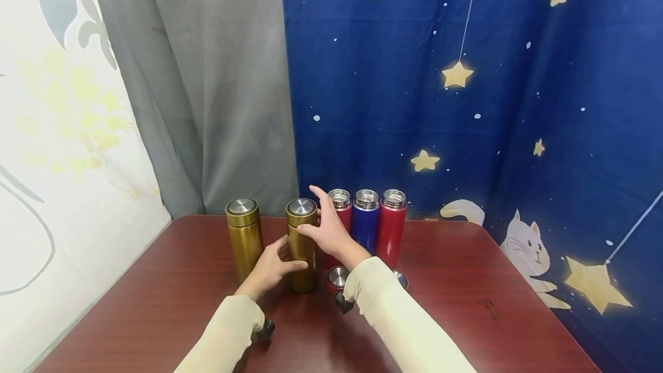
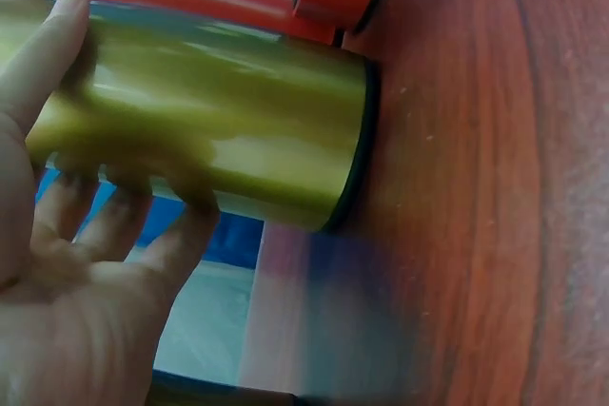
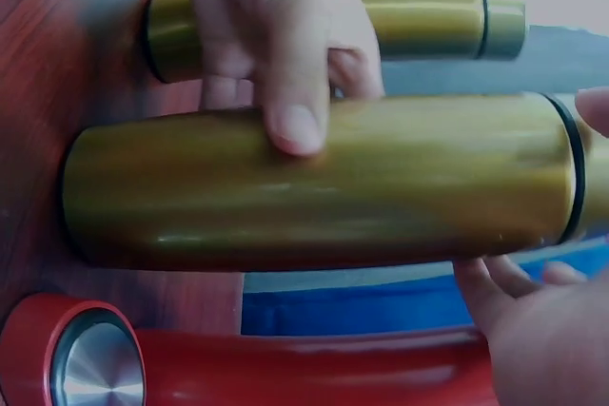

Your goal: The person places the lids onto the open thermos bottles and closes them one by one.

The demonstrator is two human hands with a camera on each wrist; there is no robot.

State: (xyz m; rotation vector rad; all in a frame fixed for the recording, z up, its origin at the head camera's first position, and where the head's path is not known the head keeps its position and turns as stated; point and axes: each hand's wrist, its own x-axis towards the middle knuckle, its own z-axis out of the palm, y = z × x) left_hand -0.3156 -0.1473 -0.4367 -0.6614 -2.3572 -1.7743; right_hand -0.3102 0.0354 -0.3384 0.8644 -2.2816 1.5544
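Observation:
My left hand [image 1: 273, 269] grips a gold thermos bottle [image 1: 303, 255] around its body, thumb across the front and fingers on the far side. The bottle stands upright, with its silver-topped lid [image 1: 303, 207] on. Beside that lid is my right hand [image 1: 331, 232], thumb at the lid's lower edge and index finger stretched upward. In the right wrist view, other fingers [image 3: 495, 297] of this hand lie along the bottle's far side. A second gold thermos bottle [image 1: 246, 246], also lidded, stands to the left, just beyond the left hand.
Right of my hands stand lidless bottles: a blue bottle [image 1: 365, 226] between two red ones, such as the right red bottle [image 1: 392, 235]. A red-rimmed lid [image 1: 338, 277] lies in front; another lid [image 1: 400, 279] is partly behind my right sleeve. Curtains hang behind the table [image 1: 466, 292].

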